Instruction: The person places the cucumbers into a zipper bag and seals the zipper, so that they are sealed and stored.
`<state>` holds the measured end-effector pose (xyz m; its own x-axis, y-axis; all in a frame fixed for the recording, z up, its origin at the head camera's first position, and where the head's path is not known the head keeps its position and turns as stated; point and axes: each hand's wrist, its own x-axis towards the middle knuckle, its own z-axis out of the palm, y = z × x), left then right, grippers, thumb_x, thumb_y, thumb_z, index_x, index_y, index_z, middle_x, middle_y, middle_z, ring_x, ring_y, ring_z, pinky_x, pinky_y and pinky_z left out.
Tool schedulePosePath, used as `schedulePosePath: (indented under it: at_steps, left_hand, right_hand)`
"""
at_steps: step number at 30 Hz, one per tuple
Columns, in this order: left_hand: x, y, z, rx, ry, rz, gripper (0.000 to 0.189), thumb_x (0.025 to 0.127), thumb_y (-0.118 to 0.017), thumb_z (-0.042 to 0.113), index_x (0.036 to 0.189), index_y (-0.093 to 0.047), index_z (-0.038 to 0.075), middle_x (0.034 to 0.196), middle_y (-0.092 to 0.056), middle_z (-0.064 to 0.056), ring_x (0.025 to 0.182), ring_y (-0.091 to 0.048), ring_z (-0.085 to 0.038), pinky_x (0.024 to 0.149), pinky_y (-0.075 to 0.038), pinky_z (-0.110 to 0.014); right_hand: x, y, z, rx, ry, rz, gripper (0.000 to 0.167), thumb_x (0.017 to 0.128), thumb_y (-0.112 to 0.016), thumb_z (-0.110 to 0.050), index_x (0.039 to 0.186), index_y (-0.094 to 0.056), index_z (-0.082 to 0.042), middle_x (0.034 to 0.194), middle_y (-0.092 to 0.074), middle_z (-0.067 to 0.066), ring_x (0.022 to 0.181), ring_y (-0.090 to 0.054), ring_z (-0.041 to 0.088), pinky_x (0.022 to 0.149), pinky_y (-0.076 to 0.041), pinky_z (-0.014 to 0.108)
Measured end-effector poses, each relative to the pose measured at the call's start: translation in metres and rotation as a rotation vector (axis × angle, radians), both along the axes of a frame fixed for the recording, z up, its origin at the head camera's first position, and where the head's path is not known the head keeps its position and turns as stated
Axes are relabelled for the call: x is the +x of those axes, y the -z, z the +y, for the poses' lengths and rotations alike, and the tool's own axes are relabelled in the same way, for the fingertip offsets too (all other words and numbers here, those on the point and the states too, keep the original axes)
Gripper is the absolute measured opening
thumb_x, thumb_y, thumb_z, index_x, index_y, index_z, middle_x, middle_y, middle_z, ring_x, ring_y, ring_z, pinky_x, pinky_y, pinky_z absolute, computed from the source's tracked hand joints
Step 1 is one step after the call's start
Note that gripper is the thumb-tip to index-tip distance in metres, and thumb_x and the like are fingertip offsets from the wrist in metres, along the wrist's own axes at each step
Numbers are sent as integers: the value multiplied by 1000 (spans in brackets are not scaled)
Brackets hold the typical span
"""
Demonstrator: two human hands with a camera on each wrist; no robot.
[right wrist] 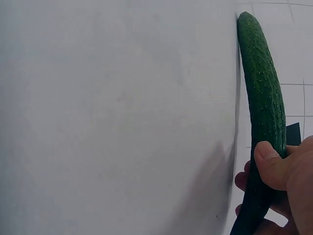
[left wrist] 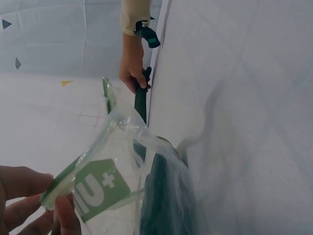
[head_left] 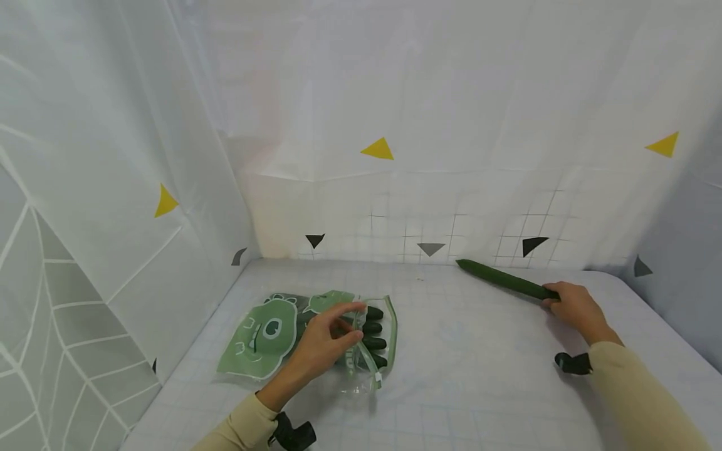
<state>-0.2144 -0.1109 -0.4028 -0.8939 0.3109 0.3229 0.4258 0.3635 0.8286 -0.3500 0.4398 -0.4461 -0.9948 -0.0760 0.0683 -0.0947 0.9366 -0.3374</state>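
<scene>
A clear zip bag with green cartoon prints [head_left: 271, 332] lies on the left part of the table, its mouth facing right. Several cucumbers [head_left: 373, 328] are in it, their ends showing near the mouth. My left hand [head_left: 321, 347] pinches the bag's rim between thumb and fingers; the left wrist view shows the green zip edge [left wrist: 61, 181] lifted there. Over at the right, my right hand [head_left: 578, 308] grips one long cucumber [head_left: 502, 279] by its near end. In the right wrist view the thumb lies across this bumpy cucumber [right wrist: 264, 88], and its far end points away from the hand.
The white table [head_left: 451, 388] carries faint grid lines. White curtains [head_left: 429, 94] with yellow and dark triangles close off the back and sides. A white slider [head_left: 378, 377] sits at the near corner of the bag's mouth. Each wrist wears a black camera mount [head_left: 293, 433].
</scene>
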Motion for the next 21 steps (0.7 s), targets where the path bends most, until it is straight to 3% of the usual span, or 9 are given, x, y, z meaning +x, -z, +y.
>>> schedulePosePath:
  at_steps: [10, 21]
  left_hand:
    - [1, -1, 0, 0, -5, 0, 47, 97, -75, 13, 142, -65, 19, 128, -66, 3, 90, -67, -16, 69, -53, -35]
    - [1, -1, 0, -5, -6, -1, 47, 97, -75, 13, 143, -64, 17, 127, -66, 3, 90, -67, -17, 69, -53, -34]
  right_hand:
    - [15, 1, 0, -33, -21, 77, 45, 96, -69, -4, 132, -56, 18, 126, -56, 42, 103, -56, 52, 85, -45, 67]
    - [32, -8, -15, -68, -29, 139, 43, 97, -68, -4, 132, -57, 18, 125, -57, 42, 105, -57, 54, 83, -46, 67]
